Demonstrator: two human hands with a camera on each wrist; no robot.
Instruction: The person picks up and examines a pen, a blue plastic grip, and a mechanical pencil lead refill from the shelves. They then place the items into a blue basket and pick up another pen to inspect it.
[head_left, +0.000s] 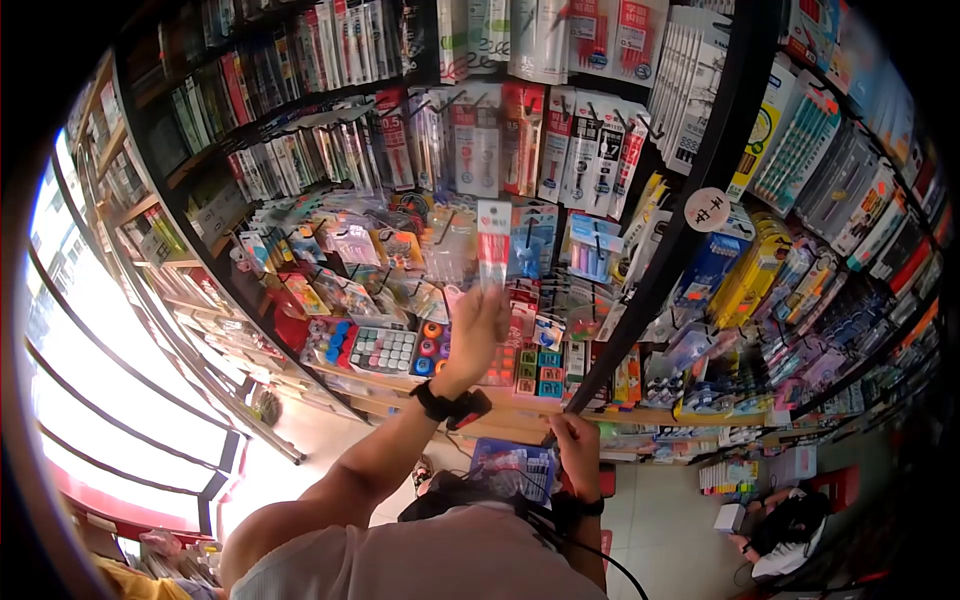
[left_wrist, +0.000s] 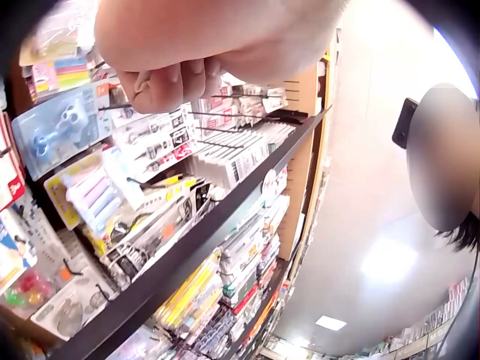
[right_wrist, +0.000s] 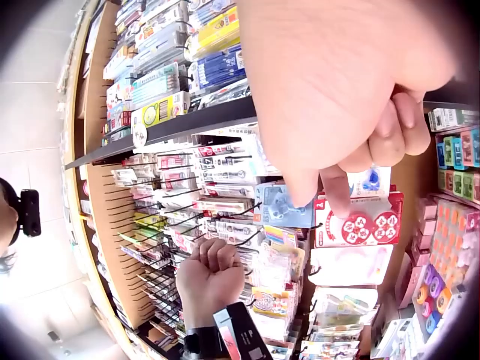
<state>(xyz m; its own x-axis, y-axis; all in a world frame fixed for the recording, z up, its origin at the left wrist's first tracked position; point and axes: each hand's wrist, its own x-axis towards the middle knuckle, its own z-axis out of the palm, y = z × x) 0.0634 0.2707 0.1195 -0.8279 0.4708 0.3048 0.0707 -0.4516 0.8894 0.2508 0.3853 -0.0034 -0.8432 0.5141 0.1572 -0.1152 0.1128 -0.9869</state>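
My left hand [head_left: 478, 328] is stretched out toward the pegboard display and pinches the lower end of a slim red-and-white stationery packet [head_left: 493, 245], held upright. In the left wrist view the left hand [left_wrist: 217, 45] has its fingers curled, and the packet is hidden. Low beside the shelf edge is my right hand [head_left: 578, 452], next to a blue basket [head_left: 549, 478] with packets in it. The right hand [right_wrist: 349, 97] shows curled fingers in its own wrist view; I cannot tell whether it grips the basket's handle.
Hooks ahead carry rows of hanging packets [head_left: 590, 150]. A black upright post [head_left: 690, 210] divides the shelving at right. Marker sets [head_left: 385, 350] and small coloured boxes stand on the wooden ledge [head_left: 545, 402]. Another person [head_left: 790, 530] is low at the far right.
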